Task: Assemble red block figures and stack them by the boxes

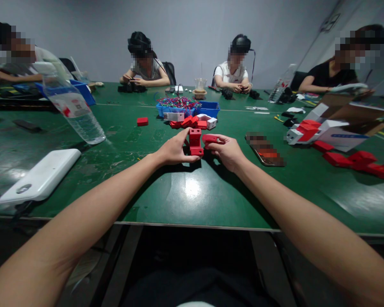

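My left hand [173,148] grips a red bracket-like block [195,140] with small round holes in its top and lower ledge. The block is held upright just over the green table. Close on its right, my right hand [228,150] pinches a smaller flat red piece [210,139] between thumb and fingers. A narrow gap seems to part the two red pieces. Beyond my hands lies a pile of red and white parts [193,122], with a single red block [142,121] off to its left.
Blue bins [208,108], one full of coloured wires, stand behind the pile. A phone [265,149] lies right; a white power bank [41,175] and a plastic bottle [78,113] are left. Red parts and a cardboard box [345,121] fill the far right. Several people sit across the table.
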`<state>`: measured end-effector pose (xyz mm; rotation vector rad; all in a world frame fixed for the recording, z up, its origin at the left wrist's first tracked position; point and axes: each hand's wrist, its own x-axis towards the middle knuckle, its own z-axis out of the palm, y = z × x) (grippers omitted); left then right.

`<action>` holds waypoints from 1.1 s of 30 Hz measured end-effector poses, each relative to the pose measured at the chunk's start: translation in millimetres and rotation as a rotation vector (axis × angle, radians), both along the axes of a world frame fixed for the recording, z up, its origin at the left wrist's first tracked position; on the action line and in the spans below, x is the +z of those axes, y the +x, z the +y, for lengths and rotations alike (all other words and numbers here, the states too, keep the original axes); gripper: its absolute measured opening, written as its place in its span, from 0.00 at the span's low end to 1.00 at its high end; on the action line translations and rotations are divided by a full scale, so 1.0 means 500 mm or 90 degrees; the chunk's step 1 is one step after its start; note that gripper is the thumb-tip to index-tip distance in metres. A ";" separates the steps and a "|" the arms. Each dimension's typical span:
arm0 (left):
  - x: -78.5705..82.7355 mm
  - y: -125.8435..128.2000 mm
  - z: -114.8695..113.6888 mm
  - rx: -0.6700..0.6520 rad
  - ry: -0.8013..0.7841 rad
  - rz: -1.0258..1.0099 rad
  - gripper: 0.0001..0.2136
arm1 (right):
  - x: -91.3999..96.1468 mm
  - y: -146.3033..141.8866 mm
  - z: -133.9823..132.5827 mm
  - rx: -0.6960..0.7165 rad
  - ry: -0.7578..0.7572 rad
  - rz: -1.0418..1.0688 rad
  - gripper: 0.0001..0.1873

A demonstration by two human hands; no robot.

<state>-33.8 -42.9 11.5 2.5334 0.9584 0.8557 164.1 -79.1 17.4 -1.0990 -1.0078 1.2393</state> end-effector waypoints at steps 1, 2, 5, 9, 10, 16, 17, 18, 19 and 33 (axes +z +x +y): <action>0.000 0.000 0.000 0.000 0.001 0.000 0.44 | 0.001 0.000 -0.001 0.000 0.000 -0.007 0.18; 0.000 0.000 0.000 -0.002 0.001 0.000 0.44 | 0.001 0.000 -0.002 0.000 -0.001 -0.012 0.17; -0.001 -0.001 0.001 -0.005 0.005 -0.003 0.43 | 0.005 0.002 -0.004 0.001 -0.016 -0.021 0.13; -0.003 -0.001 0.002 -0.003 -0.001 -0.007 0.44 | 0.007 0.002 -0.006 0.001 -0.035 -0.042 0.15; -0.003 -0.001 0.002 -0.001 -0.003 -0.006 0.44 | 0.007 0.002 -0.006 0.003 -0.031 -0.049 0.16; 0.000 0.000 0.001 -0.012 0.004 -0.009 0.42 | 0.005 -0.002 -0.008 -0.011 0.002 -0.077 0.21; 0.000 0.000 0.001 -0.015 0.004 -0.010 0.42 | 0.006 -0.002 -0.008 -0.019 -0.006 -0.085 0.22; 0.001 0.000 0.001 -0.016 0.005 -0.010 0.42 | 0.006 -0.002 -0.008 -0.024 -0.012 -0.091 0.23; 0.001 0.000 0.001 -0.015 0.005 -0.010 0.42 | 0.005 -0.002 -0.008 -0.023 -0.015 -0.090 0.23; 0.002 0.000 -0.001 -0.006 -0.002 -0.003 0.43 | -0.005 0.001 -0.001 -0.010 0.041 -0.096 0.19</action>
